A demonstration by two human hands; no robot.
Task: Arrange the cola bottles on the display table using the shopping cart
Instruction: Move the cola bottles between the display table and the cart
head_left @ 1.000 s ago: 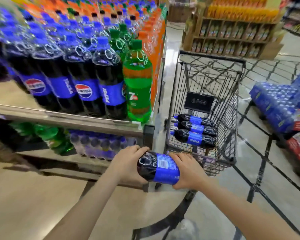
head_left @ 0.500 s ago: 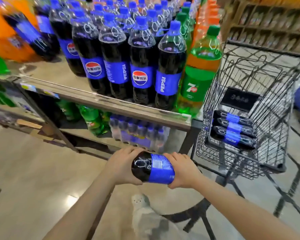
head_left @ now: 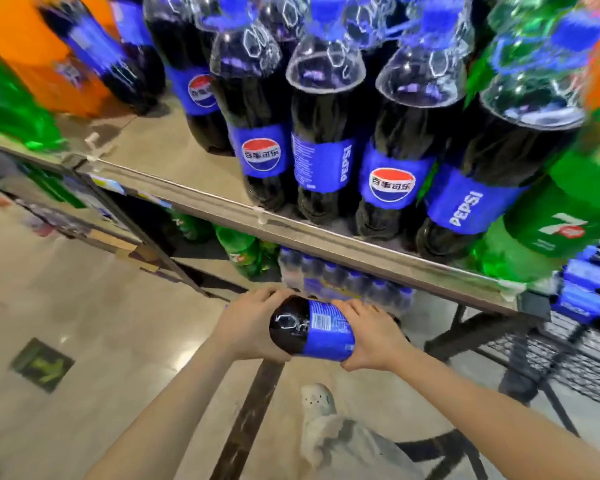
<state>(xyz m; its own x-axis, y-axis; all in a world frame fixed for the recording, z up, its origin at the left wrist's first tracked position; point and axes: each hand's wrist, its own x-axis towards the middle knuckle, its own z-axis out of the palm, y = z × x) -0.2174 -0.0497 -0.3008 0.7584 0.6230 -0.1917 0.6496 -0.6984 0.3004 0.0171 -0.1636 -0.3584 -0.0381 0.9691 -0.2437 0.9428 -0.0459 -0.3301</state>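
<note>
I hold a cola bottle (head_left: pixel 310 329) with a blue label sideways below the display table's front edge (head_left: pixel 326 239). My left hand (head_left: pixel 248 327) grips its dark bottom end and my right hand (head_left: pixel 369 336) grips the label end; its cap is hidden. On the table stand several upright cola bottles (head_left: pixel 323 133) with blue labels, in rows. At the far right edge the wire shopping cart (head_left: pixel 575 362) shows, with more cola bottles (head_left: pixel 582 289) lying in it.
Green soda bottles (head_left: pixel 548 230) stand to the right of the colas, and orange bottles (head_left: pixel 45 57) and green bottles at the far left. A bare patch of tabletop (head_left: pixel 146 143) lies left of the colas. Packs of small bottles (head_left: pixel 343 282) sit under the table. My shoe (head_left: pixel 317 398) is on the floor.
My view has swung left and closer to the table; the cart has slid to the right edge of view. Both hands keep the same hold on the sideways bottle.
</note>
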